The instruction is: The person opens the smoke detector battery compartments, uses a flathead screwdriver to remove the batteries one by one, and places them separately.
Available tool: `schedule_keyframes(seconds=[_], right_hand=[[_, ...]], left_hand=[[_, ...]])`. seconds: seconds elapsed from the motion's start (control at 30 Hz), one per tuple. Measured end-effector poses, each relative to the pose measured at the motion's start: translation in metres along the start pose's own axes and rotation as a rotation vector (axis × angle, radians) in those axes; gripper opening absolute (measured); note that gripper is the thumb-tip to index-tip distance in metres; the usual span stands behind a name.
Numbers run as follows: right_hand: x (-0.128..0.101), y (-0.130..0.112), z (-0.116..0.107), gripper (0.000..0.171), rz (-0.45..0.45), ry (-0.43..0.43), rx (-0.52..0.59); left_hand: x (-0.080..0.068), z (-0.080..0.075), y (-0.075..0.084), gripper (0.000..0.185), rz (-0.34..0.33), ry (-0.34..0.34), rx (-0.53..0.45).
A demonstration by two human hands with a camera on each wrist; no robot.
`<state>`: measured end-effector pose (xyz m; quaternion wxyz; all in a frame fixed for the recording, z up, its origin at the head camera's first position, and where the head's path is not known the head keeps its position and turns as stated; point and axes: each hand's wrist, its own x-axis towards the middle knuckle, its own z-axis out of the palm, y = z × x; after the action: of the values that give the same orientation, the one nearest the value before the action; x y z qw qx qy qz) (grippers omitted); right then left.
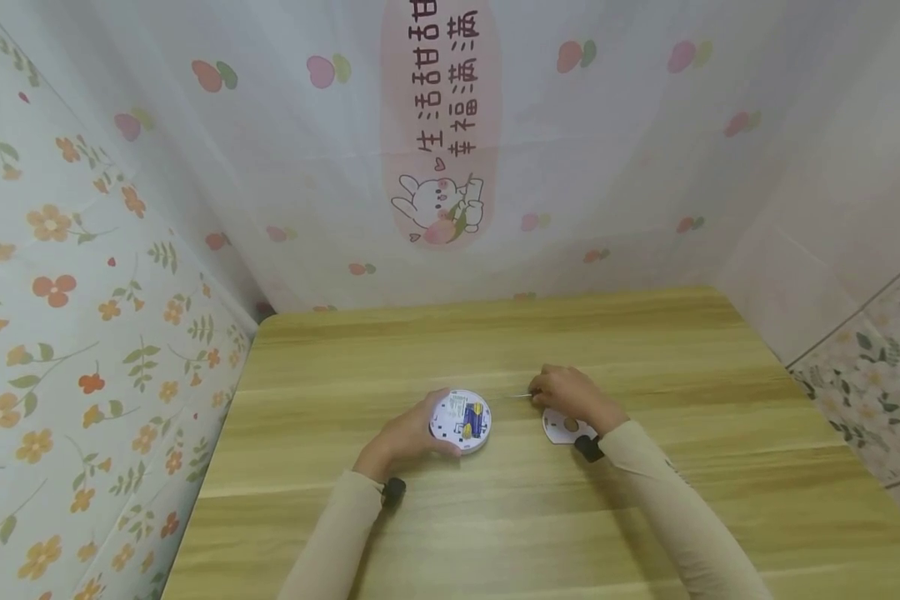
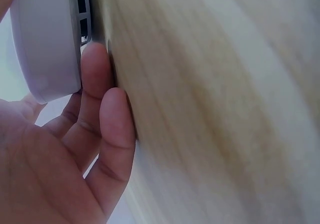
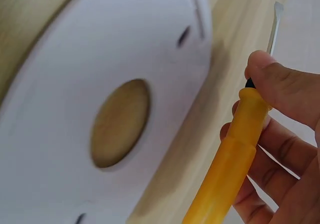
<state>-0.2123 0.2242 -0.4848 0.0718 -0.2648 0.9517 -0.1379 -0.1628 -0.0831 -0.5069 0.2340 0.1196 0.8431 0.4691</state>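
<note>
1. The left hand (image 1: 408, 433) is curling its fingers round the rim of the round white device (image 1: 461, 421), which is lying open-side up near the middle of the wooden table (image 1: 645, 517). A yellow part and a blue part are showing inside it; what they are is too small to tell.

2. In the left wrist view the fingertips (image 2: 95, 73) are bearing against the table at the device's edge (image 2: 47, 43), so the device is being steadied rather than lifted.

3. The right hand (image 1: 570, 396) is gripping a yellow-handled screwdriver (image 3: 237, 149), with a finger laid along the top of the handle near the flat blade (image 3: 274, 26). In the head view the thin shaft is pointing left toward the device but is standing apart from it.

4. The white cover plate (image 1: 564, 427), with a round hole (image 3: 120, 121) at its centre, is lying flat on the table just under the right hand, apart from the device.

5. Judgement: the work in hand appears to be bringing the blade to the opened device. To do it well, the left hand should be holding the rim firm against the table so the body cannot turn or slide.

6. Judgement: the blade should be going in low and slowly, seated fully before any force; a slip could mark the parts inside or the left fingers close by.
</note>
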Motion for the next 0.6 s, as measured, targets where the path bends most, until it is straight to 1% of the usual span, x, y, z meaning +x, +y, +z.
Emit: schedule_keyframes(seconds=[0.13, 0.3, 0.6], right_hand=[[0.000, 0.005, 0.003, 0.019, 0.014, -0.019, -0.022], [-0.001, 0.010, 0.007, 0.019, 0.007, -0.010, -0.043], [0.001, 0.012, 0.010, 0.018, 0.020, -0.003, -0.039]], left_hand=[[0.000, 0.001, -0.001, 0.112, -0.004, -0.002, -0.021], [-0.002, 0.000, 0.002, 0.112, -0.013, 0.000, 0.003], [-0.002, -0.001, 0.002, 0.111, -0.024, -0.002, -0.007]])
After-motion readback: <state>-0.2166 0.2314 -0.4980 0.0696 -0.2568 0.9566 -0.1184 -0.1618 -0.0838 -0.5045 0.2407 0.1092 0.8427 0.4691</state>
